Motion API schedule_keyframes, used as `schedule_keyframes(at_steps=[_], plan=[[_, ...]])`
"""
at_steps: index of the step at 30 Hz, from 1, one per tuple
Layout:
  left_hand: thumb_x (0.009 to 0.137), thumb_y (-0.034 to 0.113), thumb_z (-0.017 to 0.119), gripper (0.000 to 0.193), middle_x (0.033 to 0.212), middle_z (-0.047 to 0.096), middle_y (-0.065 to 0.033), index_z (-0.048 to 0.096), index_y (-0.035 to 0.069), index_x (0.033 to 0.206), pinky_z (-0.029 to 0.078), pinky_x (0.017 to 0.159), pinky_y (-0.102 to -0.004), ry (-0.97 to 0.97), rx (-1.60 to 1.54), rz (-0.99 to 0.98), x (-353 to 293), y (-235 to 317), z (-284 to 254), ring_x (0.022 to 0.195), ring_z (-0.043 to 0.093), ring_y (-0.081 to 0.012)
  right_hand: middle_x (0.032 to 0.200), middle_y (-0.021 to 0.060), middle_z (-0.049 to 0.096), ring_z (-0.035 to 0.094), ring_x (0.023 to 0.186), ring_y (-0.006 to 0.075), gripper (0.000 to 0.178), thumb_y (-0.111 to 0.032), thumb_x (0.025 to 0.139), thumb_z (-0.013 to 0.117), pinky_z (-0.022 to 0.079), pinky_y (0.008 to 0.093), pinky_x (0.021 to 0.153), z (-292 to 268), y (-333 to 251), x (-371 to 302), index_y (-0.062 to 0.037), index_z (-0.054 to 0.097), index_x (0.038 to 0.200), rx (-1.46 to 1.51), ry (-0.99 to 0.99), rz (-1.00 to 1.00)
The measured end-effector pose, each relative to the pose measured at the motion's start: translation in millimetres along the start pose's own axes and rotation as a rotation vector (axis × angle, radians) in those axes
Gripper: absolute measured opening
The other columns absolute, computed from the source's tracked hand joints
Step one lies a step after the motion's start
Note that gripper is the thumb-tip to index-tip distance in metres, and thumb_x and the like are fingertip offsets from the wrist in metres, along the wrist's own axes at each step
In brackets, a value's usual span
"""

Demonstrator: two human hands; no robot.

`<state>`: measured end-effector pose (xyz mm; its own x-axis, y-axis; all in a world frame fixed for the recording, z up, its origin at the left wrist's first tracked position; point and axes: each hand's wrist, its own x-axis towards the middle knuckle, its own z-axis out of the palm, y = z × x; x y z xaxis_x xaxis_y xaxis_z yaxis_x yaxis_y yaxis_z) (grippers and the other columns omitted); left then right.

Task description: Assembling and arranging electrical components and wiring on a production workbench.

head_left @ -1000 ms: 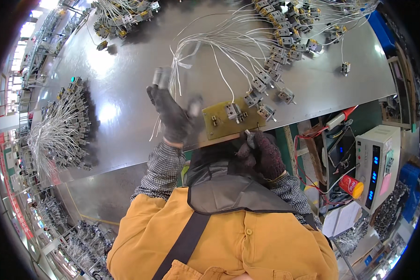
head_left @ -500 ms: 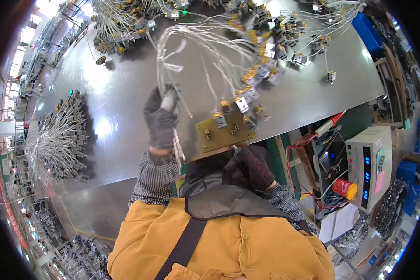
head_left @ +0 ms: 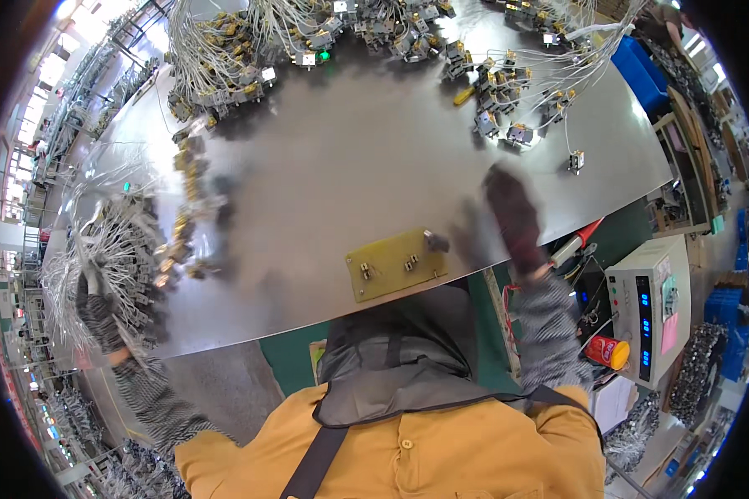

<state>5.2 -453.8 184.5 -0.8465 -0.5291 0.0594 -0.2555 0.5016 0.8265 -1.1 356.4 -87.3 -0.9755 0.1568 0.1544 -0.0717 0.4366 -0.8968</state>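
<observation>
At the far left, my left hand (head_left: pixel 98 312) in a dark glove is closed on a bundle of white wires. The bundle's gold-and-grey connectors (head_left: pixel 187 208) trail over the tabletop, smeared by motion, beside a fanned pile of similar wired connectors (head_left: pixel 125 258). My right hand (head_left: pixel 514 218), in a dark reddish glove, reaches over the table's right part; blur hides how its fingers stand. Left of it lies a yellowish flat board (head_left: pixel 391 264) at the near edge, with small metal clips on top and a dark small piece (head_left: pixel 435 241) at its far right corner.
Heaps of wired connectors (head_left: pixel 225 75) line the table's far side, with another cluster (head_left: pixel 503 91) and a yellow-handled tool (head_left: pixel 464 96) at far right. A blue bin (head_left: pixel 641 75) stands beyond. Right of the table are a power supply (head_left: pixel 649 308) and a red-yellow jar (head_left: pixel 606 352).
My left hand has carried the wire bundle from the middle to the pile at far left. My right hand has moved from the board's near edge rightward and farther over the table.
</observation>
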Motion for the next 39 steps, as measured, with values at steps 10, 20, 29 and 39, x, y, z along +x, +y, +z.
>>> schedule_keyframes(at_steps=[10,20,29,39], plan=[[0.102,0.036,0.066,0.06,0.148,0.058,-0.0205,0.051,0.005,0.152,0.04,0.119,-0.0452,0.379,0.963,0.589,-39.0,73.5,76.2,0.14,0.054,-0.0336,0.092,0.0173,0.073,0.07,0.097,0.0383,0.049,-0.014,0.091,0.074,0.054,0.0481,0.085,-217.0,-108.4,262.8,-0.0064,0.062,0.138,-1.254,0.563,-0.502],[0.092,0.009,0.077,0.039,0.12,0.071,-0.0087,0.07,0.011,0.13,0.059,0.087,-0.0334,-0.16,0.497,0.779,-98.3,113.4,195.2,0.098,0.07,-0.0201,0.062,-0.0014,0.054,0.053,0.055,0.0112,0.035,-0.04,0.109,0.058,0.037,0.0324,0.048,-56.0,-282.4,173.8,-0.0091,0.065,0.094,0.52,0.401,-0.546],[0.085,0.028,0.086,0.06,0.123,0.071,-0.0138,0.065,0.004,0.136,0.053,0.1,-0.0408,-0.263,-0.077,1.246,-163.9,231.5,313.9,0.113,0.067,-0.0301,0.06,-0.0027,0.05,0.052,0.055,0.0124,0.054,-0.058,0.11,0.044,0.043,0.0351,0.05,23.7,-321.7,106.2,-0.0104,0.061,0.09,1.01,-0.221,-0.64],[0.089,0.045,0.077,0.049,0.089,0.075,-0.018,0.065,0.007,0.117,0.055,0.084,-0.051,-0.776,0.56,0.748,-177.8,144.2,484.6,0.087,0.073,-0.0396,0.083,0.0091,0.067,0.062,0.063,0.0188,0.036,-0.038,0.106,0.062,0.059,0.0411,0.056,123.8,-176.1,134.4,-0.0024,0.062,0.111,0.991,0.069,0.395]])
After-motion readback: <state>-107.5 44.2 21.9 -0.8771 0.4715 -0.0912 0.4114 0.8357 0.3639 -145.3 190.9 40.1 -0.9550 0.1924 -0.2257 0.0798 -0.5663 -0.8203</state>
